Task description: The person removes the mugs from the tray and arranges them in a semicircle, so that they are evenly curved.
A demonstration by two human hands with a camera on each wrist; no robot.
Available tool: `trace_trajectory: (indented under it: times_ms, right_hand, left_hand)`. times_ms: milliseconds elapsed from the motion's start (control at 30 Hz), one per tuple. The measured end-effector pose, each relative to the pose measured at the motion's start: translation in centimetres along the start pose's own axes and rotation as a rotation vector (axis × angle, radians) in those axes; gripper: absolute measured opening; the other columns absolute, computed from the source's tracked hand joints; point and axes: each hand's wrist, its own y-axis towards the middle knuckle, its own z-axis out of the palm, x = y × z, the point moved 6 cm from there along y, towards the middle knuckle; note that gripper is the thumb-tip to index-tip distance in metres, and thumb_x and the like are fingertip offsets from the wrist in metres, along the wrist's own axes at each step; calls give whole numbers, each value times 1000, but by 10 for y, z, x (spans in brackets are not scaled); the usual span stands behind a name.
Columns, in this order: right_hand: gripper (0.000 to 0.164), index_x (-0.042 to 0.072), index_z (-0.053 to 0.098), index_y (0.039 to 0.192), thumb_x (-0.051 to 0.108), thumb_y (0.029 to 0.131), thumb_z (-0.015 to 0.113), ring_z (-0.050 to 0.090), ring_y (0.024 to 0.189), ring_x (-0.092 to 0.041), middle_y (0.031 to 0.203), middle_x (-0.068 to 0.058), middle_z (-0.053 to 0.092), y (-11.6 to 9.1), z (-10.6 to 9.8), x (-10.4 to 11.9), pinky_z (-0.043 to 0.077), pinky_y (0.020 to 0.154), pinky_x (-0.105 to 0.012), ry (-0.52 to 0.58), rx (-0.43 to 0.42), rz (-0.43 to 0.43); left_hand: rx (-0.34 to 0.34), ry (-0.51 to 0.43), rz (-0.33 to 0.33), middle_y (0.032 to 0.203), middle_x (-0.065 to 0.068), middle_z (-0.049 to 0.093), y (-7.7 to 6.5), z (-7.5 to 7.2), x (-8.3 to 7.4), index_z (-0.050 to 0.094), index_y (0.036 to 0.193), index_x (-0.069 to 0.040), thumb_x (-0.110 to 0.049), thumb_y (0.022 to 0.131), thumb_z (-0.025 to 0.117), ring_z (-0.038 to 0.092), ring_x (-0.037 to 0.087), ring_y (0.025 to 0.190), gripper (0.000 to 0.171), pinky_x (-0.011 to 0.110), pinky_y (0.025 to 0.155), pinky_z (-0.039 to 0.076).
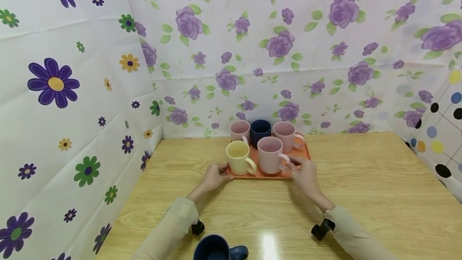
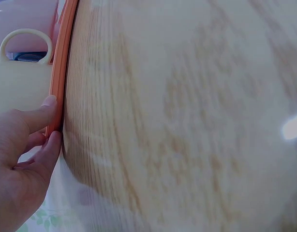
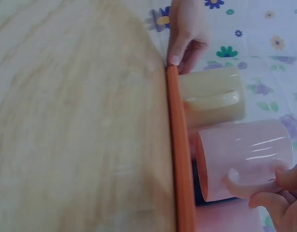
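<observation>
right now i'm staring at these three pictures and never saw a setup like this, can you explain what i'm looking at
There's no machine doing the work: these are a person's bare hands. The widest picture comes from a head camera looking forward and down; the other two come from cameras worn on each wrist.

On the wood-grain table sits an orange tray. It carries a yellow mug at the front and, behind, a navy mug between two pink mugs. Another navy mug stands on the table nearer the person.

The left hand grips the tray's near left corner. The right hand pinches the handle of the front pink mug.
</observation>
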Motion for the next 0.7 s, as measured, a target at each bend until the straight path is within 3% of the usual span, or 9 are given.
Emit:
trace_trajectory:
  times_ms: [200, 400, 700]
  right_hand:
    - [15, 4, 75, 97, 5, 81, 75, 67, 74, -19, 83, -11, 74, 0, -14, 8, 49, 52, -11, 42, -7, -7]
    - [18, 8, 76, 97, 3, 80, 76, 65, 76, -5, 83, -5, 74, -5, -23, 26, 52, 55, -11, 91, 1, -85]
    - [16, 6, 75, 96, 2, 80, 75, 68, 73, -11, 82, -7, 74, -13, -19, 56, 52, 48, -14, 172, 99, -128]
  left_hand:
    - [-5, 9, 12, 118, 27, 65, 0, -1, 0, 61, 121, 10, -5, 78, 78, 69, 30, 98, 49, 31, 80, 59]
    - [-7, 3, 3, 118, 26, 65, -1, 0, 1, 62, 121, 9, -4, 78, 78, 69, 29, 98, 48, 32, 81, 59]
    - [0, -3, 12, 117, 26, 65, 1, 0, 0, 61, 121, 10, -3, 78, 78, 69, 31, 98, 48, 34, 82, 59]
